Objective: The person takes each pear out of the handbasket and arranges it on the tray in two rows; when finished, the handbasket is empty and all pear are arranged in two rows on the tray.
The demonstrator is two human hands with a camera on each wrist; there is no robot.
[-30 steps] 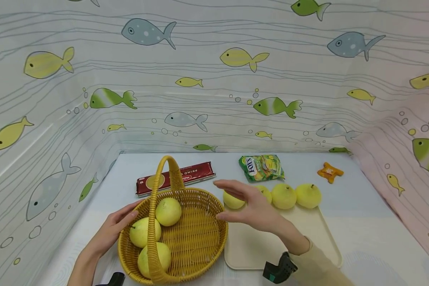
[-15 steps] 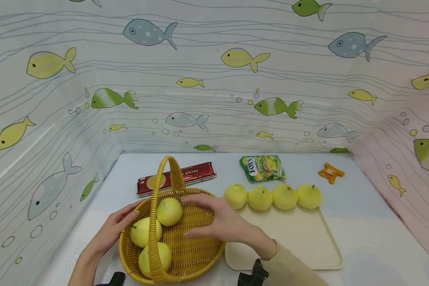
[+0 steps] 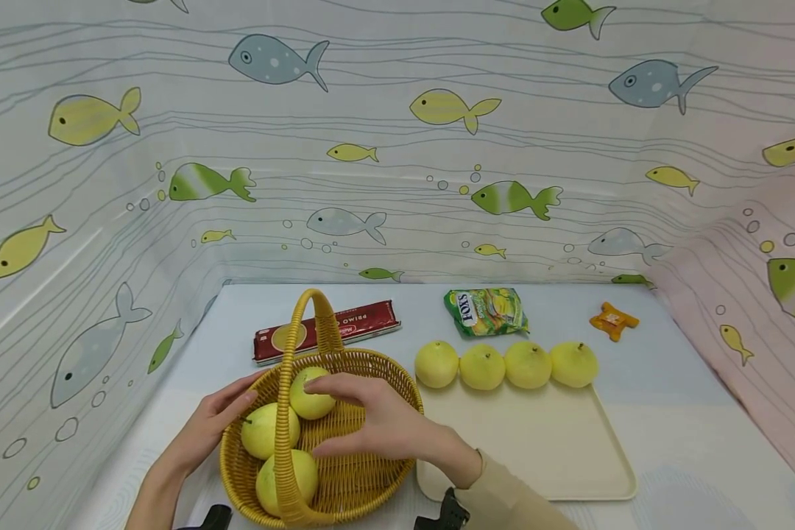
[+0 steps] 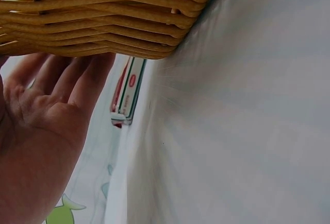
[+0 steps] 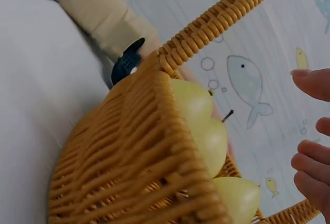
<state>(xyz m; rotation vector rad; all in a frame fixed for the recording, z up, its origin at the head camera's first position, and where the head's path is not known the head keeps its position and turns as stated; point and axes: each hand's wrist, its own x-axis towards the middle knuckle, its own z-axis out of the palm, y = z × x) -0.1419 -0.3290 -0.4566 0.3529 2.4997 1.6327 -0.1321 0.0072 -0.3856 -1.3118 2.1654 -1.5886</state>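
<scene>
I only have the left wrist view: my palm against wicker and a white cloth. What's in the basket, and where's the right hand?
Observer: Three yellow pears sit in the wicker basket; the right hand is over it, fingers on the rear pear.
Operator: Is the grip closed on that pear?
Observer: Not that I can see; the fingers are spread, thumb below, only touching it.
Operator: What else is on the table?
Observer: Four more pears line the far edge of a cream tray, right of the basket.
</scene>
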